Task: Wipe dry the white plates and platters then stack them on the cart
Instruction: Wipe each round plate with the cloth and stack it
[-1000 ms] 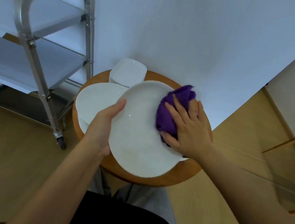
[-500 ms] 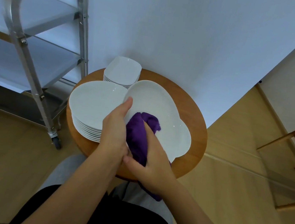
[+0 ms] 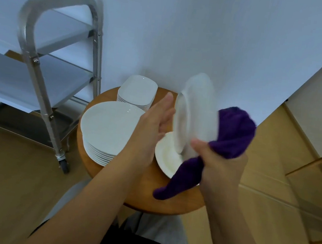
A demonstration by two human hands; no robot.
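The white platter (image 3: 195, 114) is up off the round wooden table (image 3: 166, 199), tipped nearly on edge and blurred with motion, held above another white platter (image 3: 167, 155) that lies flat on the tabletop. The right hand (image 3: 221, 165) grips its lower right edge through a purple cloth (image 3: 233, 134), fingers curled round cloth and rim together; the cloth bunches up behind the platter and a tail of it hangs down over the table's front. The left hand (image 3: 150, 132) is spread, fingers straight, its palm turned toward the platter's near face at the left edge; whether it actually touches the rim I cannot tell through the blur. To the left on the same table sits a stack of round white plates (image 3: 108, 129), and just behind it, against the wall, a shorter stack of squarish white plates (image 3: 137, 90). The metal cart (image 3: 48, 57) stands to the left of the table, on castors on the wooden floor, its shelves bare where visible.
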